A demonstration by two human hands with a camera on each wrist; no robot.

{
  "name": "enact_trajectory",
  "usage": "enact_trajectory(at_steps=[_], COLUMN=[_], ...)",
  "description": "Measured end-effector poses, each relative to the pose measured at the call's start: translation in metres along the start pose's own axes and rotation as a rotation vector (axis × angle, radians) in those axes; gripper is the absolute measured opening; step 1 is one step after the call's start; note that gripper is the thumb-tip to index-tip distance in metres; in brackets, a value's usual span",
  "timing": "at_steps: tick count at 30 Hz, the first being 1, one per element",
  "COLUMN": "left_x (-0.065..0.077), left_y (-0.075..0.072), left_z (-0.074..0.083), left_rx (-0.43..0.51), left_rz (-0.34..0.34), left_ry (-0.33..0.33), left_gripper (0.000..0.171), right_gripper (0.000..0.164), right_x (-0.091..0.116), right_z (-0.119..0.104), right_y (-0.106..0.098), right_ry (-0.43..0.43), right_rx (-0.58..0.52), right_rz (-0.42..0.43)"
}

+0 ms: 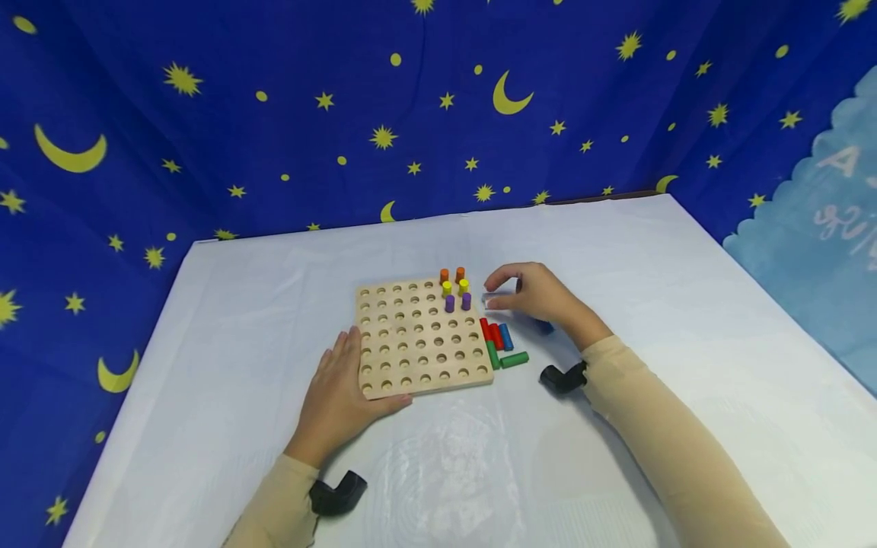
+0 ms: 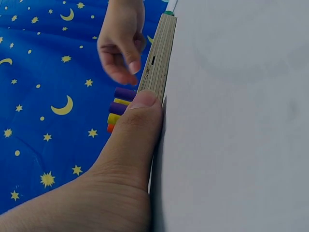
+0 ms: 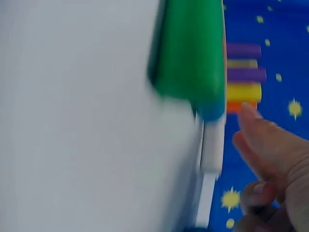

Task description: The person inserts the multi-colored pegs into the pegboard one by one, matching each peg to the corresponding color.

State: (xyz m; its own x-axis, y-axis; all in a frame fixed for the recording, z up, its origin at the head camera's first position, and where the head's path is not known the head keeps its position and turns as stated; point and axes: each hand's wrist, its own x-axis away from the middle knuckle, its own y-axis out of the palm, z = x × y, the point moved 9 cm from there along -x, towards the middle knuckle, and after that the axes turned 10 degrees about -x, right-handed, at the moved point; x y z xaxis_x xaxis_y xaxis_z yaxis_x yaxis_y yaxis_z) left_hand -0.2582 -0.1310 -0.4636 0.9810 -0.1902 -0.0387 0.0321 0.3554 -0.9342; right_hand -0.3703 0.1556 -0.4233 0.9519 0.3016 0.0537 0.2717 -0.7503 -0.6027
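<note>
My left hand [image 1: 336, 396] lies along the left edge of a wooden pegboard [image 1: 421, 335]. Its thumb [image 2: 140, 111] presses the board's front side, with the fingers fairly straight. Orange pegs [image 1: 444, 275], yellow pegs [image 1: 447, 289] and purple pegs [image 1: 449, 304] stand in pairs at the back right of the board. Just beyond the board's right edge is my right hand [image 1: 541, 293], thumb and forefinger apart. A whitish peg [image 3: 213, 147] lies on the table close to those fingertips, with nothing visibly pinched between them.
Beside the board lie loose red pegs [image 1: 496, 336], a blue peg [image 1: 506, 337] and green pegs [image 1: 514, 360]. Another blue piece [image 1: 543, 326] shows partly under the right wrist. A white cloth covers the table [image 1: 240, 304]; a blue star-patterned curtain [image 1: 308, 114] hangs behind.
</note>
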Motion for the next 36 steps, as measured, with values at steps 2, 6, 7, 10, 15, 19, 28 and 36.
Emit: enact_trajectory(at_steps=[2, 6, 7, 10, 15, 19, 28, 36], left_x=[0.000, 0.001, 0.001, 0.001, 0.001, 0.001, 0.001, 0.000], left_y=[0.000, 0.000, 0.000, 0.001, 0.000, 0.000, 0.002, 0.003], left_z=[0.000, -0.001, -0.001, -0.001, -0.001, -0.001, 0.000, 0.000], left_rx=[-0.001, 0.001, 0.001, 0.005, 0.010, 0.010, 0.006, 0.011], left_rz=[-0.004, -0.007, -0.008, -0.003, 0.005, 0.008, -0.001, -0.010], left_ry=[-0.003, -0.008, -0.008, -0.006, -0.002, 0.003, 0.003, 0.000], left_gripper=[0.141, 0.141, 0.141, 0.141, 0.140, 0.140, 0.141, 0.141], right_gripper=[0.025, 0.026, 0.026, 0.029, 0.032, 0.031, 0.033, 0.029], right_x=[0.001, 0.002, 0.002, 0.001, 0.002, 0.002, 0.002, 0.004], right_z=[0.007, 0.016, 0.017, 0.019, 0.017, 0.017, 0.013, 0.003], right_y=[-0.006, -0.009, -0.009, -0.007, -0.004, -0.005, -0.005, -0.006], right_ry=[0.016, 0.040, 0.039, 0.035, 0.005, -0.011, -0.071, -0.150], right_rx=[0.030, 0.078, 0.090, 0.108, 0.117, 0.120, 0.194, 0.331], right_rz=[0.004, -0.010, -0.013, -0.029, -0.053, -0.053, -0.057, -0.034])
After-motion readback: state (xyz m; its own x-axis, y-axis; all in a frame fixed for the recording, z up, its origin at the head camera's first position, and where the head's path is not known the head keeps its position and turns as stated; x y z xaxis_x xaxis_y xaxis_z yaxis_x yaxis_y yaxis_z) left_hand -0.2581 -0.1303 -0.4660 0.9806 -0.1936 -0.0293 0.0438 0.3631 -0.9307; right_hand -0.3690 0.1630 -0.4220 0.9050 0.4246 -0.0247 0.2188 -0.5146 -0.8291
